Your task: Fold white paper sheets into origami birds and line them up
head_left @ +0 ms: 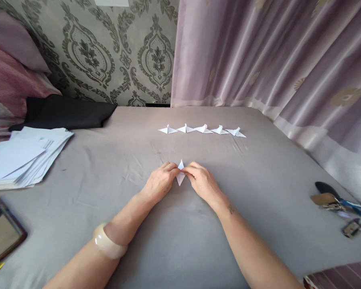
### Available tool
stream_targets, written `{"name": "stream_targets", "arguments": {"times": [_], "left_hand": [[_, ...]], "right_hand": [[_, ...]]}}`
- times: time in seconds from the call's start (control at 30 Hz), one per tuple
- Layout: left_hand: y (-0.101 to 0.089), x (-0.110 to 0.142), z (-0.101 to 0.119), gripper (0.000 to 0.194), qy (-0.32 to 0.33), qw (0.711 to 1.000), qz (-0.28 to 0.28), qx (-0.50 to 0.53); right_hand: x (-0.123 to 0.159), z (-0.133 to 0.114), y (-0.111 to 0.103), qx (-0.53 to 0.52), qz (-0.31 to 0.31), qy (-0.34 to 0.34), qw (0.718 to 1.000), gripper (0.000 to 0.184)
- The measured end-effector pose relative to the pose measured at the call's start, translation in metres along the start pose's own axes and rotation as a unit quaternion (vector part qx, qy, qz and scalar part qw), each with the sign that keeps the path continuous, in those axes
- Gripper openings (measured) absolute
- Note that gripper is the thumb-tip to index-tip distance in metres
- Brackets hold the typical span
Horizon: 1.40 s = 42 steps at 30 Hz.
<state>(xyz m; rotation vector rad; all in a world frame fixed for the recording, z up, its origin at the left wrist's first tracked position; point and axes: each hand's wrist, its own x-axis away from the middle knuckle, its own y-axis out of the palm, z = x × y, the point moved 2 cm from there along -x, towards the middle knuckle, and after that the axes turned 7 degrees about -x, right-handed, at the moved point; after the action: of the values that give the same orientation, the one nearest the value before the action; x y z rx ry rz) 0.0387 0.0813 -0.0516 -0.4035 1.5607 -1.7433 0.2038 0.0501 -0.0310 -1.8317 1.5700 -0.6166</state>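
Centrally in the head view, the left hand [161,179] and the right hand [203,182] are pinching a folded white paper [180,180] from opposite sides, fingers nearly together. It is sitting between them over the grey sheet [180,241], long axis pointing away from the person, neither hand being nearer. Five paper figures [204,129] are standing beyond.

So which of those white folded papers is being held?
The paper nearest the person, pinched between the left hand and right hand. The five others sit in a row farther back, with no hand on them.
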Motion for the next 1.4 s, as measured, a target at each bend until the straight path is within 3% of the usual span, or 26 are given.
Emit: {"name": "stream_targets", "arguments": {"times": [0.13,0.3,0.43,0.6,0.73,0.9,1.0,1.1,1.17,1.3,1.4], "left_hand": [[-0.005,0.008,0.002,0.038,0.008,1.000,0.003,-0.030],[-0.013,0.012,0.007,0.036,-0.015,1.000,0.019,0.003],[-0.011,0.005,0.001,0.022,-0.082,0.993,0.043,0.074],[-0.007,-0.007,-0.008,0.015,-0.157,0.976,0.029,0.148],[-0.004,-0.006,-0.009,0.009,-0.177,0.970,0.034,0.164],[-0.002,-0.002,-0.009,0.014,-0.180,0.966,0.036,0.185],[-0.004,-0.001,-0.009,0.014,-0.190,0.954,0.034,0.230],[-0.009,-0.001,-0.009,0.033,-0.244,0.915,0.035,0.319],[-0.014,-0.002,-0.006,0.045,-0.283,0.865,0.038,0.413],[-0.027,-0.005,0.006,0.034,-0.285,0.759,0.052,0.583],[-0.032,-0.006,0.010,0.028,-0.287,0.744,0.082,0.597]], "right_hand": [[0.010,-0.007,-0.005,0.107,-0.045,-0.019,0.993,0.039],[0.016,-0.012,-0.010,0.154,-0.046,0.007,0.987,0.039],[0.013,-0.010,-0.016,0.109,-0.036,0.046,0.992,0.040],[0.005,0.001,-0.015,0.023,0.019,0.106,0.994,0.032],[0.003,-0.001,-0.006,0.004,0.045,0.118,0.992,0.016],[0.002,-0.005,0.005,-0.018,0.056,0.107,0.992,0.014],[0.000,0.000,0.008,-0.110,0.050,0.111,0.986,0.010],[-0.003,0.005,0.011,-0.267,0.039,0.122,0.955,0.013],[-0.005,0.004,0.012,-0.376,0.048,0.118,0.918,0.018],[-0.007,-0.006,0.014,-0.533,0.075,0.116,0.835,0.026],[-0.007,-0.012,0.017,-0.561,0.070,0.124,0.815,0.026]]}}
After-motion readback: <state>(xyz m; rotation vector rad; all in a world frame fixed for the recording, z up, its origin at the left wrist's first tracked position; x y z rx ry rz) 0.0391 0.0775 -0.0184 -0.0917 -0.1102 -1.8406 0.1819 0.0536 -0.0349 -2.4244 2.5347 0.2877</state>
